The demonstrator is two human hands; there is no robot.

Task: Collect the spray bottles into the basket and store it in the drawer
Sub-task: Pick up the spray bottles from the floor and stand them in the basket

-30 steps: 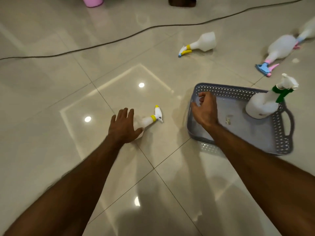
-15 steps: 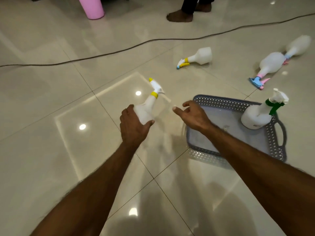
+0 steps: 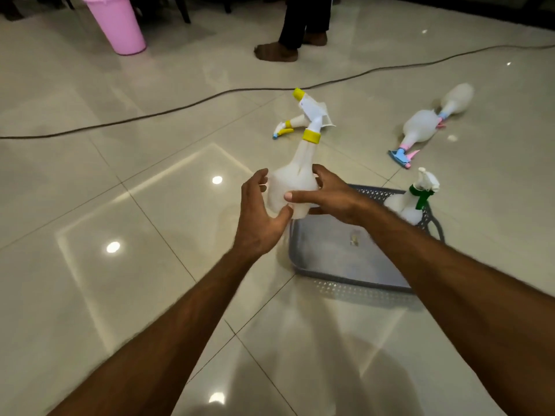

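- Step in hand: carrying one spray bottle (image 3: 292, 187) to the basket (image 3: 354, 259), by the look of it.
- Held up in the middle of the frame, nozzle end up, just above the basket's near-left corner.
- Left hand (image 3: 261, 217) wrapped round the bottle's left side and bottom, fingers curled on it.
- Right hand (image 3: 327, 196) gripping the right side, thumb pressed across the front.
- Already in the basket, right of middle: one bottle with a green collar (image 3: 411, 202), leaning on the far wall.
- Still lying on the floor (image 3: 90, 175), upper right: a yellow-necked bottle (image 3: 288, 126) behind the held one, and two pink-and-blue bottles (image 3: 420, 132).
- Next, most likely: lower the bottle into the bare part of the basket, away from the green one, then let go.
- No drawer in view.
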